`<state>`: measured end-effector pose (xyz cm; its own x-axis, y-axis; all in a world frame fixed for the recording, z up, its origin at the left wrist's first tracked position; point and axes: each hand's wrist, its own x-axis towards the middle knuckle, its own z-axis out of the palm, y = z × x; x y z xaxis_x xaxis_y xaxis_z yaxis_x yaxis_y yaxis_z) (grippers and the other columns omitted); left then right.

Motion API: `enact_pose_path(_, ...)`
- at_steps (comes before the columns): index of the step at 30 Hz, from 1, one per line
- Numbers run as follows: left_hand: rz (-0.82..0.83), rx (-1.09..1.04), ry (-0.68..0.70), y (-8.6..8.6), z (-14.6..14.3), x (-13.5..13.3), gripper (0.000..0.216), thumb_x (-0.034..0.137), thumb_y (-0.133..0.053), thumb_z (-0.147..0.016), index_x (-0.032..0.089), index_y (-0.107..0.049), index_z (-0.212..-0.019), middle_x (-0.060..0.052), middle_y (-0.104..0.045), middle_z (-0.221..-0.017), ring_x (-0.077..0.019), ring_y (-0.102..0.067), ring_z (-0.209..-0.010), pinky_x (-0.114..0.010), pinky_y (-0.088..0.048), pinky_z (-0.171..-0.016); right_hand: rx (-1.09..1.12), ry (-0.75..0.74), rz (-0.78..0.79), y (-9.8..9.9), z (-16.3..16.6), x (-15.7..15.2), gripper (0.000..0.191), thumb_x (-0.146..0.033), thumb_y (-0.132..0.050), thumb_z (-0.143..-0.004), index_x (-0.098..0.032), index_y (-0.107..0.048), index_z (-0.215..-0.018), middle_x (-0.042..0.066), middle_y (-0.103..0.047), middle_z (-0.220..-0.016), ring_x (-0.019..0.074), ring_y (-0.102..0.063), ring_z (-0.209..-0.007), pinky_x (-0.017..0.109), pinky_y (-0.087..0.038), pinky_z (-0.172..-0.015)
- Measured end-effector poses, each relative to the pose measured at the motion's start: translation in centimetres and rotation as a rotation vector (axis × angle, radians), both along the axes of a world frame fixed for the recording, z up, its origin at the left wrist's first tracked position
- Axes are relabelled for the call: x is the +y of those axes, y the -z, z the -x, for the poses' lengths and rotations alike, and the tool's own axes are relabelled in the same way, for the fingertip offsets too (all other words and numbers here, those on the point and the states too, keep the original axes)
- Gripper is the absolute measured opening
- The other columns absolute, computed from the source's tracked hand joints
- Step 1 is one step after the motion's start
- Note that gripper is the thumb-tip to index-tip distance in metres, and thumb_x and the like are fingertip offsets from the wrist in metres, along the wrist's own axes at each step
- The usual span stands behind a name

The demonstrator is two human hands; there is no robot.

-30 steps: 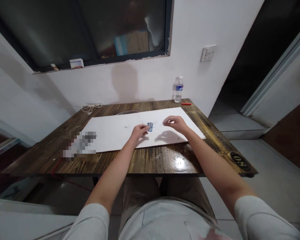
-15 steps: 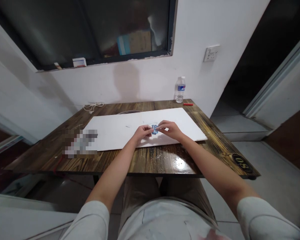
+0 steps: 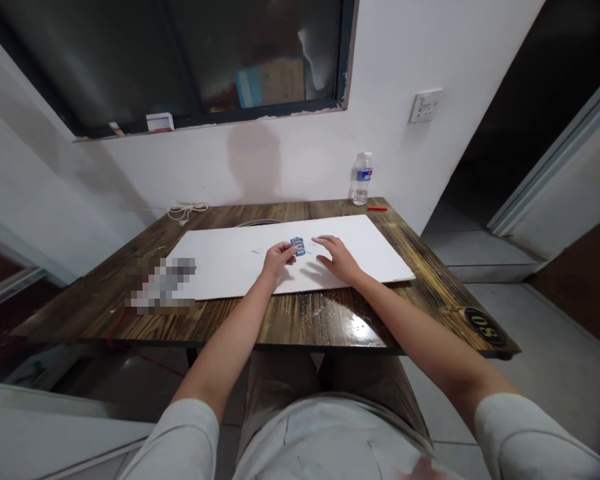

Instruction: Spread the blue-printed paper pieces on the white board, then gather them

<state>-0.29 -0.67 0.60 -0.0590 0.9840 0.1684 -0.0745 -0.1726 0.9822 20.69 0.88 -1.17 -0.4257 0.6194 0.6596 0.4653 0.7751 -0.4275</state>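
Observation:
A small blue card-like packet [image 3: 298,245] is on a white sheet [image 3: 220,263] spread over the wooden table [image 3: 300,320]. My left hand [image 3: 278,257] pinches the packet's near-left corner with curled fingers. My right hand [image 3: 336,259] lies just right of the packet, fingers stretched flat over the sheet and holding nothing. Thin needle-like slivers lie on the sheet around the packet; they are too fine to make out.
A water bottle [image 3: 361,178] and a red pen [image 3: 377,208] are at the table's back right corner. A coiled white cord [image 3: 186,211] lies at the back left. A blurred patch [image 3: 161,285] covers something near the sheet's left end. The wall is close behind.
My right hand has let go of the packet and flattened out beside it. The packet has shifted slightly left and away, and my left hand still grips it.

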Motion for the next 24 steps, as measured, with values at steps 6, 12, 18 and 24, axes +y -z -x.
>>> enact_pose_path(6,-0.055,-0.176,-0.076,-0.5,0.4,0.3,0.035,0.04,-0.081,-0.054,0.018,-0.056,-0.067,0.006,-0.053,-0.05,-0.0066,-0.046,-0.044,-0.02,-0.033,-0.047,-0.331,0.118,0.098,1.7,0.6,-0.2,0.058,-0.039,-0.052,-0.093,-0.018,-0.041,-0.145,0.014,-0.042,-0.15,0.0347,-0.028,-0.142,0.056,-0.026,-0.114)
enact_pose_path(12,-0.047,-0.122,-0.056,-0.5,0.3,0.1,0.034,0.04,-0.079,-0.056,0.018,-0.055,-0.065,0.006,-0.052,-0.05,-0.0066,-0.046,-0.044,-0.02,-0.032,-0.047,-0.527,0.062,0.223,1.4,0.8,-0.8,0.055,-0.05,-0.049,-0.094,-0.02,-0.046,-0.14,0.014,-0.04,-0.152,0.0352,-0.031,-0.141,0.065,-0.016,-0.112)
enact_pose_path(18,-0.052,-0.079,-0.053,-0.5,0.2,-0.1,0.036,0.043,-0.079,-0.055,0.018,-0.056,-0.067,0.005,-0.053,-0.052,-0.0067,-0.046,-0.046,-0.02,-0.033,-0.048,-0.461,0.002,0.109,-0.2,0.6,-0.9,0.025,-0.037,-0.058,-0.092,-0.019,-0.069,-0.105,0.012,-0.069,-0.111,0.0256,-0.058,-0.108,0.043,-0.04,-0.097)
enact_pose_path(24,-0.042,-0.064,-0.074,-0.6,0.2,0.0,0.036,0.043,-0.079,-0.054,0.018,-0.055,-0.066,0.005,-0.053,-0.052,-0.0073,-0.047,-0.046,-0.021,-0.033,-0.048,-0.374,0.0,0.036,-0.2,0.7,-0.9,0.017,-0.028,-0.063,-0.088,-0.018,-0.073,-0.097,0.01,-0.071,-0.096,0.0225,-0.059,-0.093,0.033,-0.043,-0.084)
